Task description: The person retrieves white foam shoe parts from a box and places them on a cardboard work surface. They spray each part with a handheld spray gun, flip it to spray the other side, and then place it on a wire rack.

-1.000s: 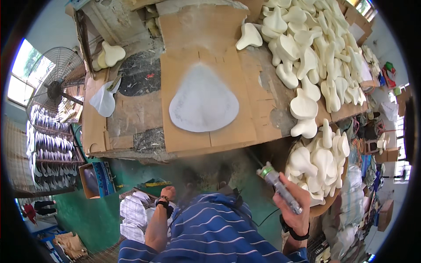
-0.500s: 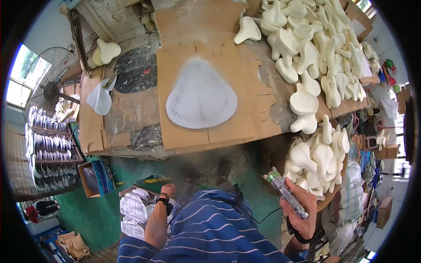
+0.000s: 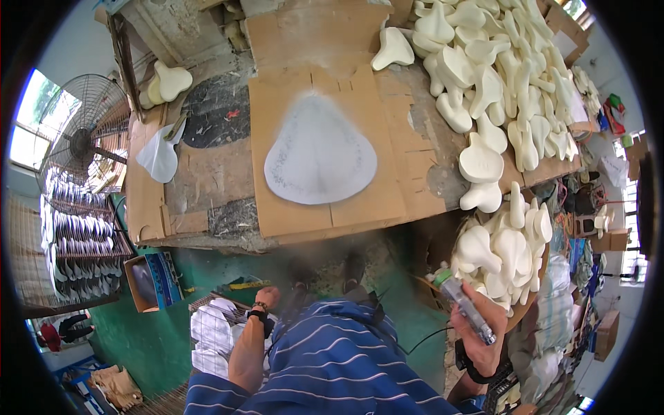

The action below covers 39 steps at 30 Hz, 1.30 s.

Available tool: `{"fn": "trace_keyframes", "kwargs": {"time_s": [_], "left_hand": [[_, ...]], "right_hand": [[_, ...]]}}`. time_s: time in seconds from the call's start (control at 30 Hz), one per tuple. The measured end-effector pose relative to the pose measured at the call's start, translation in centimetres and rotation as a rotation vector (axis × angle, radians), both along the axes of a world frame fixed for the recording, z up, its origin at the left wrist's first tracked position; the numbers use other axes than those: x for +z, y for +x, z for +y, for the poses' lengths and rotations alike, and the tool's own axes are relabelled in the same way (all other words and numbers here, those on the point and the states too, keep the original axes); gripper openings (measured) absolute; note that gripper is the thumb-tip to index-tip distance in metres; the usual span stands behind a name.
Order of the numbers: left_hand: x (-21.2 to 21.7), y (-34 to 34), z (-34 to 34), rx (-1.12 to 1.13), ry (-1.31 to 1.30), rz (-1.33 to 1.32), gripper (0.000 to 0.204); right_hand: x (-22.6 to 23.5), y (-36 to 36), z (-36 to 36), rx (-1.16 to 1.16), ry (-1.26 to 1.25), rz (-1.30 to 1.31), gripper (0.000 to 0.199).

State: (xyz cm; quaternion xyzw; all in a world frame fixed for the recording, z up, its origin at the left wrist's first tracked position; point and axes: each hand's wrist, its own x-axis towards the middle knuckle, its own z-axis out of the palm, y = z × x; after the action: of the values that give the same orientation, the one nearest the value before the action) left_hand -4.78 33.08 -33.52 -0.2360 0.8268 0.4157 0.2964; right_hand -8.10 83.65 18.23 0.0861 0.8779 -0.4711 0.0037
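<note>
- A workshop
- Centre: worn, cardboard-covered worktable [image 3: 214, 166]
- Upper right: heap of similar cream pieces [image 3: 456, 67]
- Left: rack [image 3: 28, 256] of pale pieces [image 3: 83, 225]
- Lower right: metal hand tool [image 3: 465, 304]

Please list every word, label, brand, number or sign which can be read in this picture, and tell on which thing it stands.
None can be read with certainty.
Box with a blue side: any print is too small to read.
Grey tool in the right hand: no readable marking.
White rounded piece on the cardboard: grey speckles, no letters I can make out.
</note>
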Motion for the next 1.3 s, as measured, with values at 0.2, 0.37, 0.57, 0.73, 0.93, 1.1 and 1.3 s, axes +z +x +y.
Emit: {"fn": "trace_keyframes", "kwargs": {"time_s": [0.2,0.37,0.57,0.73,0.93,1.1,1.3], "left_hand": [[1.4,-1.7,-0.4,-0.122,-0.058,-0.085,0.032],[-0.4,-2.5,-3.8,-0.021,0.022,-0.073,0.028],[3.0,-10.8,0.2,0.072,0.119,0.312,0.023],[9.7,-20.7,5.5,-0.052,-0.008,0.56,0.021],[13.9,-28.9,12.9,0.136,-0.152,0.732,0.027],[13.5,-29.6,14.5,0.139,-0.432,0.651,0.038],[13.9,-30.3,15.1,0.152,-0.53,0.521,0.036]], "right_hand": [[-2.3,0.4,-2.2,-0.007,0.117,-0.057,0.057],[-2.1,-0.8,-7.9,-0.02,0.023,0.02,0.06],[-1.1,0.2,-9.6,0.123,-0.056,0.028,0.06],[-0.9,1.7,-11.0,-0.114,0.01,-0.052,0.06],[-1.2,1.5,-8.1,-0.14,0.048,-0.093,0.057],[-1.4,0.6,-4.8,-0.165,0.019,-0.05,0.051],[-3.2,-2.2,-0.9,0.035,-0.051,-0.029,0.056]]}}
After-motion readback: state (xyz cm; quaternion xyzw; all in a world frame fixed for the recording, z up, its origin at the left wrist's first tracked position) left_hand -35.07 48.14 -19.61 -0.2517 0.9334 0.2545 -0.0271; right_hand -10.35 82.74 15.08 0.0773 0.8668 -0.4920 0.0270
